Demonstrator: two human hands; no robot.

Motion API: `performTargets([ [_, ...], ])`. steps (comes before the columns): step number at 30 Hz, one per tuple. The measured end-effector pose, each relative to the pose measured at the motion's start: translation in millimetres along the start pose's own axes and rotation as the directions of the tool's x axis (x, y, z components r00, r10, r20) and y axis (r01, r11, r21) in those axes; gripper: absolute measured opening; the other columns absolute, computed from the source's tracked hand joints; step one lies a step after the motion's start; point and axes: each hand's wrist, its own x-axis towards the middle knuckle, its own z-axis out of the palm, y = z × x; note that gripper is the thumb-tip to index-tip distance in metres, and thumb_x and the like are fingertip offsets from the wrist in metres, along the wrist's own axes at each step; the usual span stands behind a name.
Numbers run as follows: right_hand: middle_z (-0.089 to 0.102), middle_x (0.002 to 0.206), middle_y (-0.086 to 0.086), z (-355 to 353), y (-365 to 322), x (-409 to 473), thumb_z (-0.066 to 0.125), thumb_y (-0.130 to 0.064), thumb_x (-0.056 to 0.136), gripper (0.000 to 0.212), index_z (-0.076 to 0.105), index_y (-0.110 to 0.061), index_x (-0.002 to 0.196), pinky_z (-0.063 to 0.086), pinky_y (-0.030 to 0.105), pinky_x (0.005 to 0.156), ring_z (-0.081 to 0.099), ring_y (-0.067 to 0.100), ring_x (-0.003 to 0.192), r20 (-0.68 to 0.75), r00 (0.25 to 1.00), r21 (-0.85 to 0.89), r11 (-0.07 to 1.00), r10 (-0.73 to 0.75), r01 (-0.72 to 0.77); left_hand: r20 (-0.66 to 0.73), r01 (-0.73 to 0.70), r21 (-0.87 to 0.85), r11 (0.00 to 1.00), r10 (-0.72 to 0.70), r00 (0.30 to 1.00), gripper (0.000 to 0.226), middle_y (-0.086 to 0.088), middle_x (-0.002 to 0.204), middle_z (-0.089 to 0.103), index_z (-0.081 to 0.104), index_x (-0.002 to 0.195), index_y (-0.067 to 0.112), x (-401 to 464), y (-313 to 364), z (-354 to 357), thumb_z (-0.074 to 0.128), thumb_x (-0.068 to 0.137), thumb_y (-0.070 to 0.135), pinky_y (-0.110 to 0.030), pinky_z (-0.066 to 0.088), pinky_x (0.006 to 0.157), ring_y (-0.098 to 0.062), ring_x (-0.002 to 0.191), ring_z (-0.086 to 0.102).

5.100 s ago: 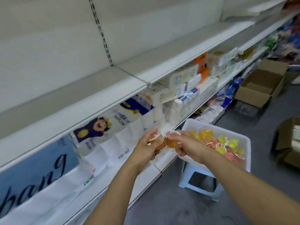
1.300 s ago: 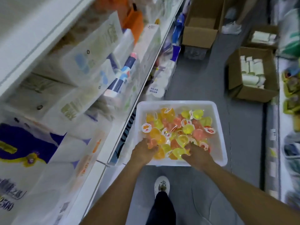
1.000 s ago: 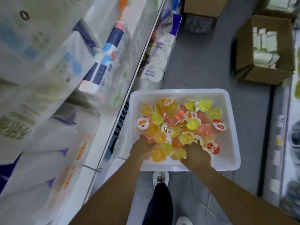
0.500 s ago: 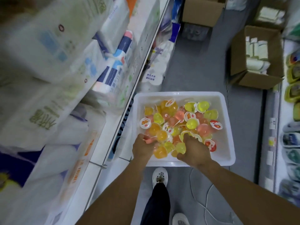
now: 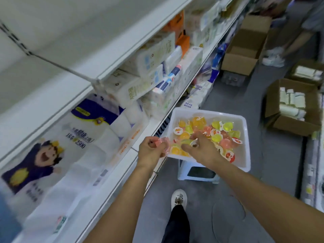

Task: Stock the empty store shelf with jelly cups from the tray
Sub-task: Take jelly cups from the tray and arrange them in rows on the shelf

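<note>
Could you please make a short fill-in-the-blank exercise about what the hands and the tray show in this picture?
1. The left hand holds a jelly cup of ____ colour.
2. The white tray rests on a white ____.
3. The right hand is above the ____ of jelly cups.
4. The open boxes on the floor are made of ____.

Missing words: pink; stool; tray; cardboard
</note>
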Motion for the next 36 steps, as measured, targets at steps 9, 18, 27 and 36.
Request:
performTargets([
  [9, 0.051, 0.085, -0.009, 23.2, -94.1, -109.4, 0.075, -0.032, 0.076, 0.044, 0.047, -0.02, 0.108, 0.037, 0.019, 0.056, 0.051, 0.007, 0.073, 0.086, 0.953, 0.026, 0.957, -0.289, 0.288, -0.188, -0.204, 0.061, 0.977, 0.212, 0.959, 0.026, -0.004, 0.096, 0.064, 0.061, 0.096, 0.021, -150.6, 33.8, -116.0, 0.078, 0.078, 0.028, -0.031, 0.06, 0.07, -0.024, 0.082, 0.068],
  [18, 0.055, 0.096, -0.014, 91.0, -206.5, -196.5, 0.079, -0.028, 0.076, 0.052, 0.058, -0.026, 0.124, 0.042, 0.015, 0.068, 0.055, 0.0, 0.083, 0.305, 0.775, 0.125, 0.831, -0.553, 0.543, -0.377, -0.276, 0.117, 0.954, 0.3, 0.876, 0.025, -0.006, 0.094, 0.062, 0.063, 0.103, 0.013, -257.0, 41.2, -257.0, 0.073, 0.08, 0.009, -0.032, 0.059, 0.067, -0.023, 0.08, 0.064],
  [27, 0.056, 0.098, -0.004, 226.0, -314.5, -303.1, 0.08, -0.032, 0.074, 0.052, 0.046, -0.024, 0.113, 0.047, 0.025, 0.062, 0.058, 0.01, 0.079, 0.368, 0.597, 0.153, 0.68, -0.713, 0.717, -0.628, -0.279, 0.18, 0.943, 0.329, 0.705, 0.031, 0.001, 0.089, 0.064, 0.062, 0.09, 0.027, -365.7, 13.3, -401.1, 0.077, 0.066, 0.039, -0.047, 0.059, 0.075, -0.025, 0.084, 0.067],
  [36, 0.058, 0.111, -0.002, 342.9, -373.0, -372.4, 0.073, -0.033, 0.076, 0.049, 0.05, -0.026, 0.118, 0.052, 0.032, 0.076, 0.06, 0.015, 0.091, 0.483, 0.395, 0.058, 0.478, -0.782, 0.876, -0.791, -0.238, 0.234, 0.943, 0.327, 0.516, 0.024, 0.001, 0.091, 0.064, 0.059, 0.092, 0.027, -434.2, -19.2, -506.4, 0.077, 0.077, 0.034, -0.038, 0.054, 0.071, -0.026, 0.08, 0.066],
])
